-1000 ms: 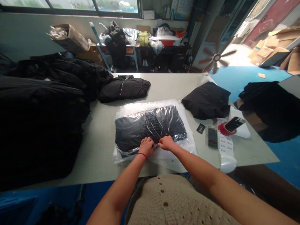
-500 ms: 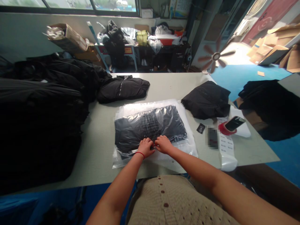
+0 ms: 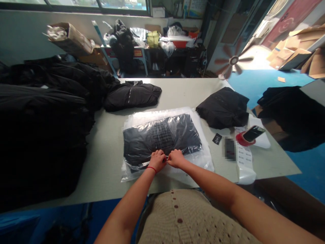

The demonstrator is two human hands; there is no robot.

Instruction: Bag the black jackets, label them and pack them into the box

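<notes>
A folded dark garment lies inside a clear plastic bag (image 3: 162,137) on top of a stack of more clear bags (image 3: 200,159) on the grey table (image 3: 109,162). My left hand (image 3: 157,160), with a red thread at the wrist, and my right hand (image 3: 175,158) meet knuckle to knuckle at the bag's near edge. Both are closed, pinching the plastic at the bag's opening.
A tall pile of black garments (image 3: 43,125) fills the table's left. Folded black garments lie at the back (image 3: 132,96) and at the right (image 3: 223,107). A phone on a red tape roll (image 3: 250,135), a small black tag (image 3: 217,139) and white label sheets (image 3: 245,161) sit right.
My right hand slid left along the bag's near edge to meet my left hand. The bagged garment stays put.
</notes>
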